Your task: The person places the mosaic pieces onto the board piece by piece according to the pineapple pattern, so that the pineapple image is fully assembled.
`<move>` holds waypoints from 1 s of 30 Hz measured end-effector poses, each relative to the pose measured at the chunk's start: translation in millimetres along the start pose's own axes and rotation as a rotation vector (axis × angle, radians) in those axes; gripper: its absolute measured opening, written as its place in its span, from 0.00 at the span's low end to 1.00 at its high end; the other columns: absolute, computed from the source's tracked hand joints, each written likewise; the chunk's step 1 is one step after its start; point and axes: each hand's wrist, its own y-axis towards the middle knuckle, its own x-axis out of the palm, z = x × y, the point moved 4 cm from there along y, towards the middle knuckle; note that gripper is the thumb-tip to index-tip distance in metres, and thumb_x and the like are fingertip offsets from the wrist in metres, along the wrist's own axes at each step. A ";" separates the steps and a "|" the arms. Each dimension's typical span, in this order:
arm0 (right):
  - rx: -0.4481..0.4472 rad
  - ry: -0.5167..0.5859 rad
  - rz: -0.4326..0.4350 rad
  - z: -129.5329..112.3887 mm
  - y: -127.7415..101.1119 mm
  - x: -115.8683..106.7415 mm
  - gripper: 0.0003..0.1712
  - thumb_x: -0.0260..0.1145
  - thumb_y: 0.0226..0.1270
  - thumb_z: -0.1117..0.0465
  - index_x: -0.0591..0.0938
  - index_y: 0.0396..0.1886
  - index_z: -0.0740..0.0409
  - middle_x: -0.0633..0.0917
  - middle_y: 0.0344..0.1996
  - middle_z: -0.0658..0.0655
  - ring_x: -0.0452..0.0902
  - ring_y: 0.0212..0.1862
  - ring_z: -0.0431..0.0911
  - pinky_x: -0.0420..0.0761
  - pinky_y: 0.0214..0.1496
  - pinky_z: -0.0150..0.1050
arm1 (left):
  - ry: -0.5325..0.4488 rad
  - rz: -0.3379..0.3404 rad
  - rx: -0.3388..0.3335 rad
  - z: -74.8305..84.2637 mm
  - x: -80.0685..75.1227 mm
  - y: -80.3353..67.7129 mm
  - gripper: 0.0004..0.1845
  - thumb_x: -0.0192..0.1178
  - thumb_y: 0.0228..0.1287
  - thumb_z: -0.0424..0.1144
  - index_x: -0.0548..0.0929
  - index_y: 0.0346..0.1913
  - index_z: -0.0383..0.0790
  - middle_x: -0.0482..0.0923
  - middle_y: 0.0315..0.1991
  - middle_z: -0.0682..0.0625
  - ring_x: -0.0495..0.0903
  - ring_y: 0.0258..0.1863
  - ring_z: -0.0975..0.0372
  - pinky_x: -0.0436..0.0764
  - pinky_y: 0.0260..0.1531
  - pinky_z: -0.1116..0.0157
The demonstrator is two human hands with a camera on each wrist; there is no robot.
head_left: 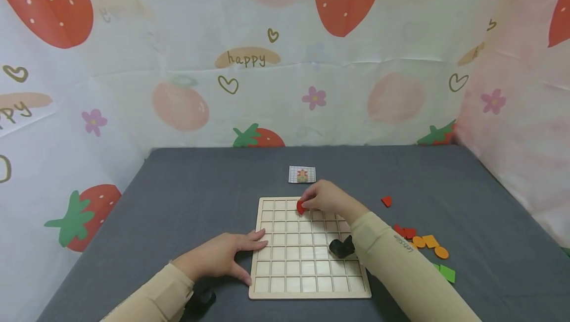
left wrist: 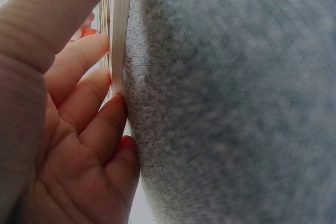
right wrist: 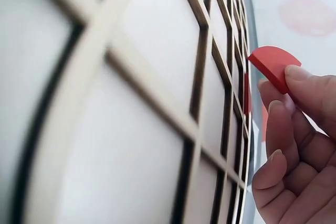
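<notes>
My right hand point(head_left: 328, 198) pinches a red quarter-circle tile point(right wrist: 275, 65) between thumb and fingertips, over the far rows of the wooden grid board point(head_left: 254, 272). In the right wrist view another red piece point(right wrist: 247, 93) lies in a cell of the board behind the held one. My left hand point(head_left: 222, 256) rests at the board's left edge, its fingers spread, with fingertips on the rim and the thumb at the near left corner. The left wrist view shows the fingertips against the board's side point(left wrist: 122, 35).
A small pattern card point(head_left: 302, 174) lies beyond the board. Right of it are a lone red tile point(head_left: 386, 201), more red tiles point(head_left: 409, 233), orange tiles point(head_left: 441, 252) and green tiles point(head_left: 447, 273), partly hidden by the right sleeve. A printed curtain stands behind the grey table point(head_left: 200, 178).
</notes>
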 end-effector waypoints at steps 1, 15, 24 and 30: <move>-0.008 -0.013 0.001 -1.8 0.8 1.0 0.05 0.63 0.55 0.60 0.84 0.23 0.47 0.81 0.26 0.46 0.70 0.30 0.43 0.71 0.32 0.36 | -0.001 -0.001 0.001 0.4 -0.3 0.0 0.46 0.62 0.32 0.63 0.62 0.62 0.54 0.53 0.64 0.57 0.56 0.61 0.64 0.62 0.54 0.60; -0.060 -0.071 -0.006 -15.3 10.8 16.9 0.04 0.65 0.52 0.61 0.81 0.21 0.49 0.80 0.22 0.46 0.70 0.27 0.43 0.71 0.29 0.36 | -0.013 0.001 -0.006 2.7 -1.9 -0.8 0.46 0.63 0.32 0.62 0.63 0.62 0.53 0.53 0.64 0.57 0.56 0.61 0.63 0.62 0.54 0.60; -0.049 -0.099 -0.009 -17.0 13.1 20.4 0.05 0.66 0.51 0.62 0.80 0.19 0.51 0.79 0.20 0.46 0.69 0.25 0.42 0.70 0.26 0.34 | -0.008 -0.004 -0.010 3.2 -1.5 -0.8 0.46 0.63 0.32 0.62 0.62 0.62 0.54 0.53 0.64 0.57 0.55 0.61 0.63 0.62 0.55 0.60; -0.043 -0.118 -0.015 -16.9 12.5 19.3 0.01 0.66 0.51 0.61 0.83 0.25 0.49 0.79 0.22 0.46 0.72 0.28 0.41 0.72 0.29 0.34 | -0.004 -0.006 -0.012 2.3 -0.7 -0.3 0.47 0.62 0.32 0.62 0.62 0.62 0.54 0.53 0.64 0.58 0.55 0.61 0.64 0.62 0.55 0.60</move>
